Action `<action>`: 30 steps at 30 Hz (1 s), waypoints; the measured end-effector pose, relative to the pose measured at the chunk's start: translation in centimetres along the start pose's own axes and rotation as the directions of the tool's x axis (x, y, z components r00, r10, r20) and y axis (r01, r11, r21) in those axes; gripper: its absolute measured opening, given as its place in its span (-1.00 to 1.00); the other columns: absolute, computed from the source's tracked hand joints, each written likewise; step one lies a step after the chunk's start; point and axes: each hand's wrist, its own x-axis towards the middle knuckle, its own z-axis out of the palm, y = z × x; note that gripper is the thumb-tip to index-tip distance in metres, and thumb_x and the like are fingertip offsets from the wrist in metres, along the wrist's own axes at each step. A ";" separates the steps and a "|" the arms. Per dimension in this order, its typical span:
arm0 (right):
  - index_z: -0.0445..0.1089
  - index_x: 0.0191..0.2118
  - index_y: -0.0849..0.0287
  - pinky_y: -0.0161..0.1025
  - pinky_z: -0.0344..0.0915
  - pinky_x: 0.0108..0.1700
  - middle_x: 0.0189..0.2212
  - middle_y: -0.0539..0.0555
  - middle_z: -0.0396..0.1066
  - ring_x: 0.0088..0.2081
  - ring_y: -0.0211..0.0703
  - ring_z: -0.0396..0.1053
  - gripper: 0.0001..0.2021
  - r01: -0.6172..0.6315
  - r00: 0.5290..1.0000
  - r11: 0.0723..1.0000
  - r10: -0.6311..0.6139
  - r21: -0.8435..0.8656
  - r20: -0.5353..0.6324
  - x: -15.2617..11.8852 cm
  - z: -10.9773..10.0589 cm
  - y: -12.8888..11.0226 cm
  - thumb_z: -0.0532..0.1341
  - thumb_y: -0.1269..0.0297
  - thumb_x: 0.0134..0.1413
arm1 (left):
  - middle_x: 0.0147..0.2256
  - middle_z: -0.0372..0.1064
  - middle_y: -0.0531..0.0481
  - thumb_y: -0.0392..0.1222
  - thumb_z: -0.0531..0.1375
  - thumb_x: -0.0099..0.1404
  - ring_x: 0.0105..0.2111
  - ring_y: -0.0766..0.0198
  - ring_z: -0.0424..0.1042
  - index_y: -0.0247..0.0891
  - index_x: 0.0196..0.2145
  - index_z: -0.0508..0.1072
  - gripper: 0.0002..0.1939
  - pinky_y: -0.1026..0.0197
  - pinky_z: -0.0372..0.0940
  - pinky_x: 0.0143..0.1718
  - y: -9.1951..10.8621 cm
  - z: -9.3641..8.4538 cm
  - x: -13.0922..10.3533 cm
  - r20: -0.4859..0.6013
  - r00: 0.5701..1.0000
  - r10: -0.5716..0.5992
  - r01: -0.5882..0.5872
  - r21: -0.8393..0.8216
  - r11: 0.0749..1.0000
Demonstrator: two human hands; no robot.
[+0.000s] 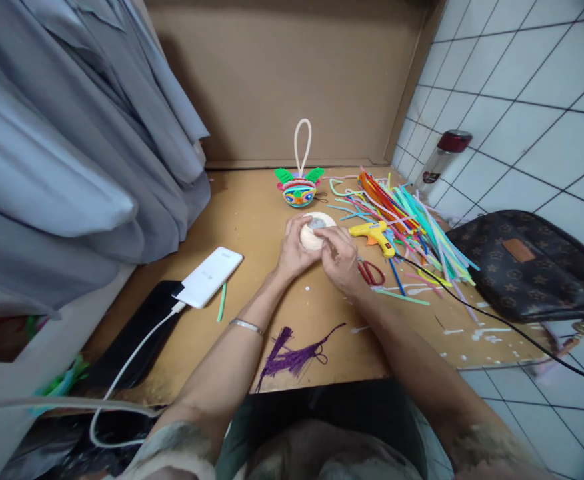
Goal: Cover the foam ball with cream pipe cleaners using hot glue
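Observation:
Between my two hands is a cream-coloured round piece [311, 239] with a grey middle, held just above the table. My left hand [295, 245] curls round its left side with the fingers closed. From the right, my right hand [339, 255] pinches its edge with thumb and fingertips. Part of the piece is hidden behind the fingers. Just beyond the hands stands a colourful animal-head ornament [299, 192] with green ears and a tall cream loop [303, 143]. A yellow glue gun [376, 235] lies right of my right hand, near red-handled scissors [371, 272].
Many coloured pipe cleaners [412, 217] spread over the right side, beside a dark handbag [532, 267] and a clear bottle [439, 160]. Purple tassels [292, 360] lie near the front edge. At left are a white power bank [212, 277], its cable and grey cloth [72, 133].

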 end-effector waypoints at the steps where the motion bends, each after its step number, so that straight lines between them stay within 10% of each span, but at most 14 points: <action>1: 0.53 -0.02 0.11 -0.02 0.44 0.01 -0.14 0.14 0.61 -0.08 0.00 0.50 -0.63 -0.004 1.000 1.000 0.004 0.008 -0.008 0.0 -0.1 0.0 0.07 0.49 0.20 | 0.15 0.40 -0.20 0.05 0.47 0.14 0.21 -0.05 0.44 -0.15 0.15 0.34 -0.30 -0.13 0.36 0.27 0.1 0.0 0.0 -0.003 1.000 0.008 -0.008 0.004 1.000; 30: 0.54 -0.10 0.07 -0.03 0.45 -0.02 -0.22 0.10 0.62 -0.14 -0.02 0.51 -0.74 -0.144 0.989 0.990 0.144 -0.001 -0.033 0.6 -0.5 0.4 0.11 0.40 0.25 | 0.17 0.37 -0.23 -0.09 0.46 0.09 0.20 -0.03 0.45 -0.17 0.14 0.27 -0.28 -0.12 0.37 0.27 1.0 0.0 -0.1 0.057 0.998 -0.037 0.039 -0.046 0.998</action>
